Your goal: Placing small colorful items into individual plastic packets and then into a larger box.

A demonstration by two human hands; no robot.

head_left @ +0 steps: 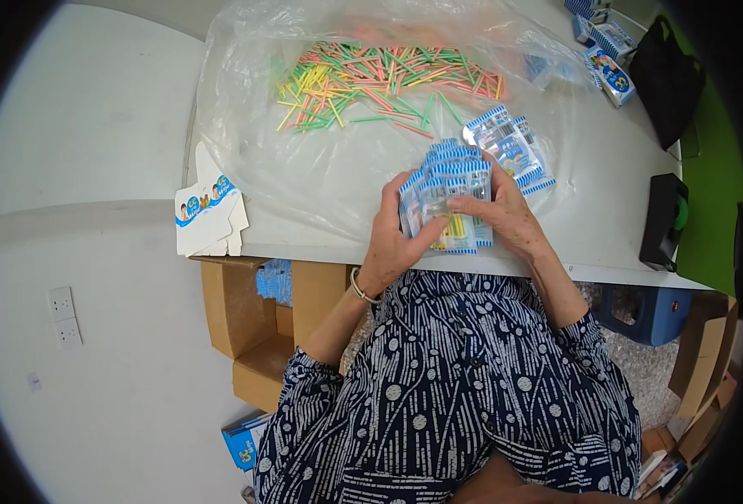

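Observation:
A stack of small clear sachets with blue-and-white striped ends (460,181) is gripped between both hands at the table's front edge. My left hand (397,231) holds the stack's left side, its thumb across the front. From the right, my right hand (510,214) wraps the stack, with its thumb pressed on the top sachet. Yellow-green sticks show through the lower part of that sachet. Just beyond my right hand lie more flat sachets (516,155). Farther back, a heap of pink, green and yellow sticks (388,76) spreads over a clear plastic sheet (279,168).
Flat white-and-blue cartons (209,214) lie at the table's front left corner. Small boxes (611,76) and a black bag (667,84) sit at the far right. A black tape dispenser (664,223) stands at the right edge. Below the table is an open cardboard box (250,315).

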